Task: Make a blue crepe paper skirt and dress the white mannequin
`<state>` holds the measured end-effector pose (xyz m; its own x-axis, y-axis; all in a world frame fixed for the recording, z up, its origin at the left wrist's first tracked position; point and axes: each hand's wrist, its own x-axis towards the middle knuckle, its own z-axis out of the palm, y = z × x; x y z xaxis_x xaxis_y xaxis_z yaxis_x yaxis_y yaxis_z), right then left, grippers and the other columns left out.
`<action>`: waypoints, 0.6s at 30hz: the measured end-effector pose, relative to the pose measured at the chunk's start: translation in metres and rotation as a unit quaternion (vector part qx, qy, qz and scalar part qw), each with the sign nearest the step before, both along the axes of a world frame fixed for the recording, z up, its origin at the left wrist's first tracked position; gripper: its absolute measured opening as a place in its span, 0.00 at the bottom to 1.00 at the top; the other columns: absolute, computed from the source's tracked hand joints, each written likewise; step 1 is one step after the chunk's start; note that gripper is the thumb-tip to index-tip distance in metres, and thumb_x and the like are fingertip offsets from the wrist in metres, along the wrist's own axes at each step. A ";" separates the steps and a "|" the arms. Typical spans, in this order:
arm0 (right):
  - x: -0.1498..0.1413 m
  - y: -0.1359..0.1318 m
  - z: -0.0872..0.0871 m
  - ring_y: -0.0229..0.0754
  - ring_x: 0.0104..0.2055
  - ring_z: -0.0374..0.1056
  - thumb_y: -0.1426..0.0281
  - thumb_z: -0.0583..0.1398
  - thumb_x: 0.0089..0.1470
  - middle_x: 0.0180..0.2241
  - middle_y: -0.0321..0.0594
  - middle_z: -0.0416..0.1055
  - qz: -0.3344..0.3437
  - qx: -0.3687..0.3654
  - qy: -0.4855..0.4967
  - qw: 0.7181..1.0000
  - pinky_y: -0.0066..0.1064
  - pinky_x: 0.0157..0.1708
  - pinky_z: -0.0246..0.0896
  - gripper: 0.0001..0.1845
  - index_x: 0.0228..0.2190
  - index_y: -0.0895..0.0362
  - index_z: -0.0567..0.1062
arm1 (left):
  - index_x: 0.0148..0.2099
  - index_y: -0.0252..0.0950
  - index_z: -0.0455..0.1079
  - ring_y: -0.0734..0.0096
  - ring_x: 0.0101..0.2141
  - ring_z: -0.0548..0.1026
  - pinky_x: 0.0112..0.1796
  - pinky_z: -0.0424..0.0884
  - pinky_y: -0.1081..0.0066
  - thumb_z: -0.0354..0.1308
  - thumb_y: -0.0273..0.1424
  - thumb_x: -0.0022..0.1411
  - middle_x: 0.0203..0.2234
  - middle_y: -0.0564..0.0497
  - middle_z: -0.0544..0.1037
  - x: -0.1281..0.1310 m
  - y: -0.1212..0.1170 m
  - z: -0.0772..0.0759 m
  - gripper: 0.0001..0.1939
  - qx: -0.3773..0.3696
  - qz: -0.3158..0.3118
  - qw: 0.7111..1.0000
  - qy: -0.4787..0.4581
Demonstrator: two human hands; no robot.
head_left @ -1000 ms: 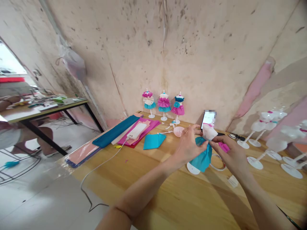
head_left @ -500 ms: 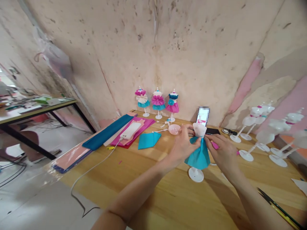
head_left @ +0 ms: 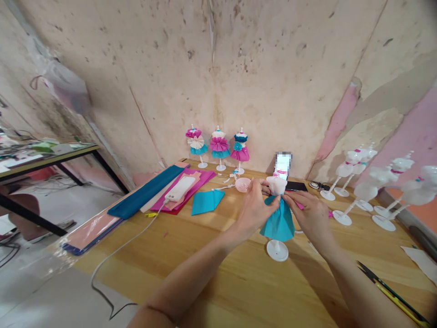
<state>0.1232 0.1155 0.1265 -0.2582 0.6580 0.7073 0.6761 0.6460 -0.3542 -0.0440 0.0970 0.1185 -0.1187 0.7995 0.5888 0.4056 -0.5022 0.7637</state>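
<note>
A small white dress-form mannequin (head_left: 277,186) stands on its round base (head_left: 277,250) in front of me, a gathered blue paper skirt (head_left: 278,223) hanging from its waist. My left hand (head_left: 256,204) is closed at the waist's left side, thumb pressing the skirt's top edge. On the other side, the fingers of my right hand (head_left: 309,213) pinch the gathered top of the same skirt. A magenta strip (head_left: 299,206) shows by the right fingers; whether they grip it is unclear. The back of the waist is hidden.
Three dressed mannequins (head_left: 219,145) stand by the wall, near a lit phone (head_left: 283,165) and a pink bowl (head_left: 243,184). Folded blue paper (head_left: 206,202), a power bank (head_left: 182,187) and paper sheets lie left. At right are several bare mannequins (head_left: 367,186) and scissors (head_left: 389,291).
The whole view has shifted slightly, so most things sit further left. Both hands stay at the skirt's waist, and my right fingers have moved around its top edge.
</note>
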 end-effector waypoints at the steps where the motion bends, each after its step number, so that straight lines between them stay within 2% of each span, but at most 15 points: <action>1: -0.001 -0.002 0.001 0.45 0.38 0.72 0.61 0.57 0.61 0.37 0.40 0.78 0.007 -0.009 0.008 1.000 0.37 0.38 0.64 0.14 0.37 0.52 0.81 | 0.48 0.39 0.57 0.66 0.43 0.74 0.45 0.71 0.62 0.61 0.32 0.58 0.42 0.46 0.69 0.000 -0.001 0.000 0.19 0.005 0.003 1.000 0.003; 4: -0.004 -0.006 0.001 0.45 0.38 0.72 0.61 0.56 0.61 0.37 0.40 0.78 0.017 -0.026 0.017 0.999 0.37 0.38 0.65 0.14 0.38 0.52 0.81 | 0.47 0.39 0.57 0.65 0.44 0.73 0.46 0.70 0.60 0.61 0.31 0.58 0.42 0.46 0.70 -0.001 -0.002 -0.001 0.19 0.015 0.009 1.000 0.016; 18: 0.000 -0.002 0.000 0.45 0.39 0.73 0.61 0.56 0.61 0.38 0.40 0.78 0.006 -0.008 -0.007 1.000 0.36 0.36 0.66 0.15 0.38 0.52 0.81 | 0.47 0.39 0.57 0.65 0.43 0.73 0.46 0.69 0.61 0.61 0.33 0.58 0.40 0.47 0.70 0.001 0.000 -0.001 0.18 -0.005 0.007 1.000 0.006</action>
<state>0.1229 0.1136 0.1266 -0.2763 0.6657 0.6931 0.6732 0.6488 -0.3548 -0.0426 0.0972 0.1174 -0.1227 0.8043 0.5815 0.4221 -0.4879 0.7640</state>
